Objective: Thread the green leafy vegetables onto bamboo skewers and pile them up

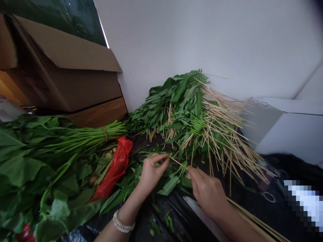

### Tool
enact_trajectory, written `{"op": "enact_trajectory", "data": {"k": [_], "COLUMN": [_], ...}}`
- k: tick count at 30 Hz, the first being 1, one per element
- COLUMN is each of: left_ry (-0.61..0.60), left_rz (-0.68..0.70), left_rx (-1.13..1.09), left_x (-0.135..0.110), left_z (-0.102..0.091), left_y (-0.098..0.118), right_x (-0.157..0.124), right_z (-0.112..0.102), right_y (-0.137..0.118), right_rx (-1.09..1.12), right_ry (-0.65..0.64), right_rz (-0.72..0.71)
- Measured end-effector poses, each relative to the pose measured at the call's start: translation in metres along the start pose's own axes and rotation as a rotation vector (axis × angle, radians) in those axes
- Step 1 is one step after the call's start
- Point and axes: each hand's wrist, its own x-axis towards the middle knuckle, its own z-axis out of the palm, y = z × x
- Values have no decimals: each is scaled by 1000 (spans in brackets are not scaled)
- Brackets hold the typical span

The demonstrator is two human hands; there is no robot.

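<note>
A thin bamboo skewer (178, 162) runs between my two hands, low in the middle of the view. My right hand (208, 190) is closed around its near end, where green leafy stems (183, 168) sit on the stick by the fingertips. At the other end my left hand (153, 173) pinches a small green stem (170, 155) against the skewer's tip. Whether the tip has gone through that stem is too small to tell. Just beyond my hands lies a large heap of leafy greens on skewers (186, 97), their bare sticks (227, 134) pointing right.
On the left lie large-leaved greens (22, 171), a tied stem bundle (108, 131) and a red plastic bag (114, 171). Behind them stands an open cardboard box (83, 84). Loose skewers (252, 218) lie at lower right, near a white box (290, 131). Black plastic (174, 215) covers the surface.
</note>
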Motion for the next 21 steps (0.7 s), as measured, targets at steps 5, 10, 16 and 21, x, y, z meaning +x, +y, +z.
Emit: {"op": "enact_trajectory", "data": {"k": [5,10,16,21], "left_ry": [-21,-54,-86,-93], "left_rz": [35,-190,-344,-377], "left_rx": [3,-213,-407,-457], "left_x": [-1,3,5,5], "left_z": [-1,-2,-3,-3], "left_y": [3,6,5,7], "right_x": [0,-1,-2,-2], "right_z": [0,0,0,0], "right_y": [-1,-1,-2,-3], "right_rx": [-11,9,22,29], "right_ry": [-45,-45,-52,-29], "right_rz": [26,5,-3,-3]}}
